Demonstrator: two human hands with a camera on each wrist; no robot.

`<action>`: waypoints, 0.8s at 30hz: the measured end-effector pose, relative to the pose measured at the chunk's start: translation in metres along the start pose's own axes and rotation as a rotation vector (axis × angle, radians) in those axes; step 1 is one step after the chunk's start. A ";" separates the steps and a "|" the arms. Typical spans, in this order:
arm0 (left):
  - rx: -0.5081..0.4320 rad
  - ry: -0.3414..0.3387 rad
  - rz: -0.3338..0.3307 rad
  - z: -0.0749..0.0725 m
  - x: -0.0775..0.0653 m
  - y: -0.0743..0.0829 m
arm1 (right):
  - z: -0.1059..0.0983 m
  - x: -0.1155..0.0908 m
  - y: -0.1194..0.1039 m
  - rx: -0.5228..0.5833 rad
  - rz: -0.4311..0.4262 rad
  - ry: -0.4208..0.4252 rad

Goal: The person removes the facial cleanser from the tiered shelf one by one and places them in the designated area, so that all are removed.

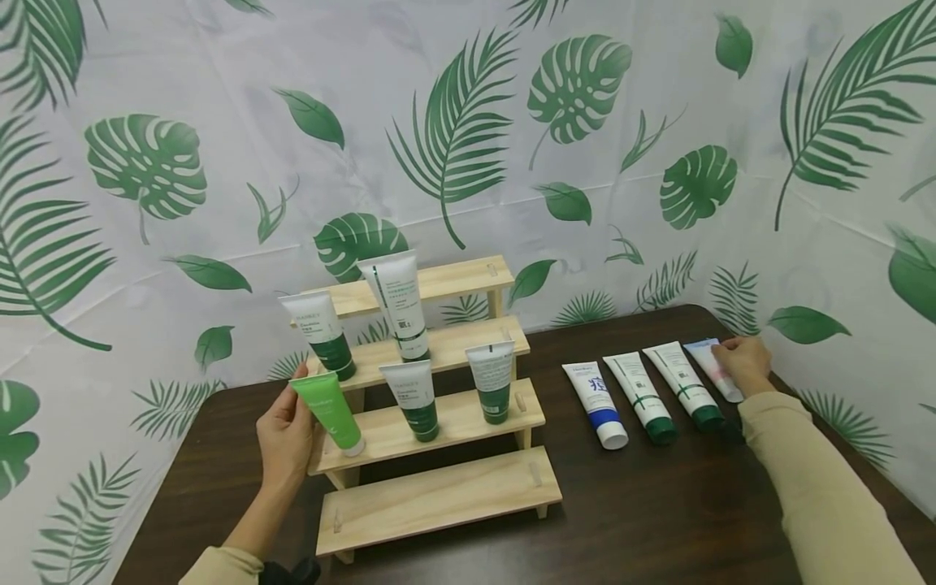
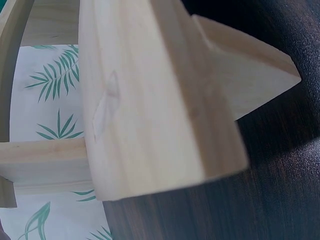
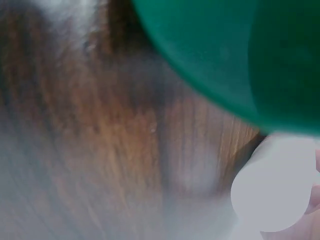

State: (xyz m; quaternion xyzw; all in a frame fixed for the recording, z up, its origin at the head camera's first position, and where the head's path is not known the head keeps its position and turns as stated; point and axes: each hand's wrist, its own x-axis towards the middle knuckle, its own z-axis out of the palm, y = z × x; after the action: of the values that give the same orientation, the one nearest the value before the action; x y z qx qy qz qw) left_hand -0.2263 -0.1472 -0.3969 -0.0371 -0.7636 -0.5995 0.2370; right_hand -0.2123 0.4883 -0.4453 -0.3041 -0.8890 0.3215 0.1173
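At the left end of the wooden stand's second-lowest shelf, my left hand (image 1: 283, 435) holds a bright green tube (image 1: 327, 410) by its side; it tilts, its white cap down at the board. Far to the right, my right hand (image 1: 744, 364) pinches a pale blue and pink tube (image 1: 711, 363) near its flat end, lying on the table. In the right wrist view that tube's white cap (image 3: 272, 192) shows beside a large green cap (image 3: 225, 55). The left wrist view catches only the shelf end (image 2: 150, 125); hand and green tube are outside it.
White-and-green tubes (image 1: 409, 398) stand on the tiered wooden stand (image 1: 439, 504). Right of it, a blue-banded tube (image 1: 595, 402) and two green-capped tubes (image 1: 636, 394) lie on the dark table (image 1: 621, 512). A leaf-print cloth (image 1: 483, 219) hangs behind.
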 end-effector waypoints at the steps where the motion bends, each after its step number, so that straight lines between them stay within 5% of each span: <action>1: -0.002 0.001 -0.003 0.000 0.000 0.000 | -0.001 -0.001 0.001 -0.004 -0.007 0.003; 15: -0.021 -0.002 -0.004 0.000 0.000 -0.001 | -0.012 -0.008 0.005 -0.073 -0.038 -0.001; 24: -0.015 -0.013 -0.005 -0.002 0.002 -0.001 | -0.028 -0.012 -0.027 -0.045 -0.200 0.082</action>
State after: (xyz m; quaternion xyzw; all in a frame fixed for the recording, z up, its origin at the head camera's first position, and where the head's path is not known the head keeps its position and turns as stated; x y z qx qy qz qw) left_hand -0.2277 -0.1495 -0.3971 -0.0408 -0.7608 -0.6053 0.2303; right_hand -0.2043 0.4786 -0.4070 -0.2293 -0.9164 0.2755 0.1783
